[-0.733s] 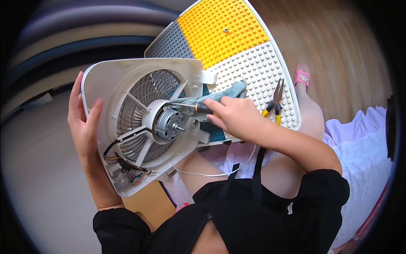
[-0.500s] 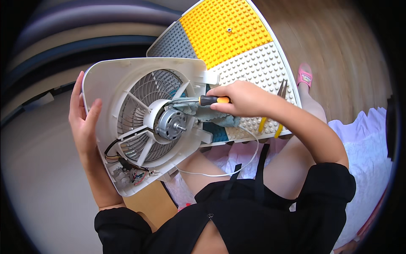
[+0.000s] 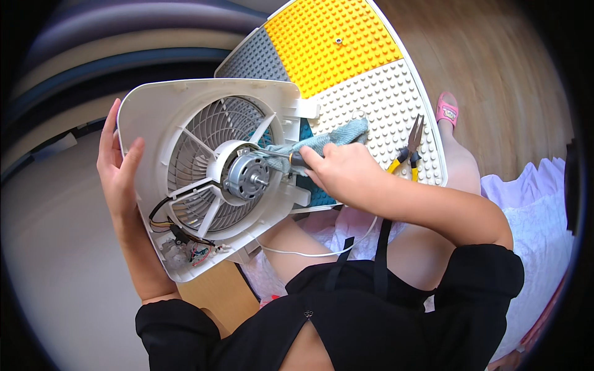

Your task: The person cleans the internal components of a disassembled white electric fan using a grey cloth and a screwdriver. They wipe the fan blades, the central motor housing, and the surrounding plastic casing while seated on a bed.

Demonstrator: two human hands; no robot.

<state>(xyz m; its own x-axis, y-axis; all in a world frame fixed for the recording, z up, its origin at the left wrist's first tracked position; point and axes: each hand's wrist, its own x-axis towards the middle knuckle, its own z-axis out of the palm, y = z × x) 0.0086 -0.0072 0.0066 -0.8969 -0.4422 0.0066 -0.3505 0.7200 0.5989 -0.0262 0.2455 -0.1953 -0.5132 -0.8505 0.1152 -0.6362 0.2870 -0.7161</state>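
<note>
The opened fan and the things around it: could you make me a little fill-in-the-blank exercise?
1. The ____ hand holds the screwdriver.
2. At the middle of the opened fan sits a silver ____.
3. The pliers lie on the tabletop's ____ section.
4. A small metal piece rests on the ____ section.

Missing words: right; motor; white; yellow.

Bumpy table [image 3: 371,99]: yellow, white, grey, blue parts. Small round metal bit [image 3: 338,42] on yellow. Pliers [image 3: 413,150], yellow-and-black handles, on white.
</note>
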